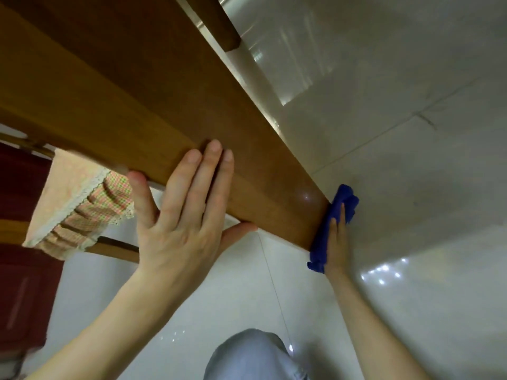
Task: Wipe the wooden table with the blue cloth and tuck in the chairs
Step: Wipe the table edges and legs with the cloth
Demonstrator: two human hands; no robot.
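Note:
The wooden table [115, 86] fills the upper left, seen from low down, and its long brown side rail runs diagonally toward the lower right. My left hand [182, 212] lies flat on that rail with fingers spread and the thumb under its lower edge, holding nothing. At the rail's right end my right hand [337, 242] presses the blue cloth [333, 215] against the end of the wood. A chair [115, 249] with a checked, lace-edged cushion [79, 204] stands at the left, partly under the table.
Glossy white floor tiles [397, 133] cover the right and bottom of the view. A dark red cabinet or panel [24, 242] is at the far left. My knee in grey trousers [255, 355] shows at the bottom centre. A table leg [219, 20] appears at the top.

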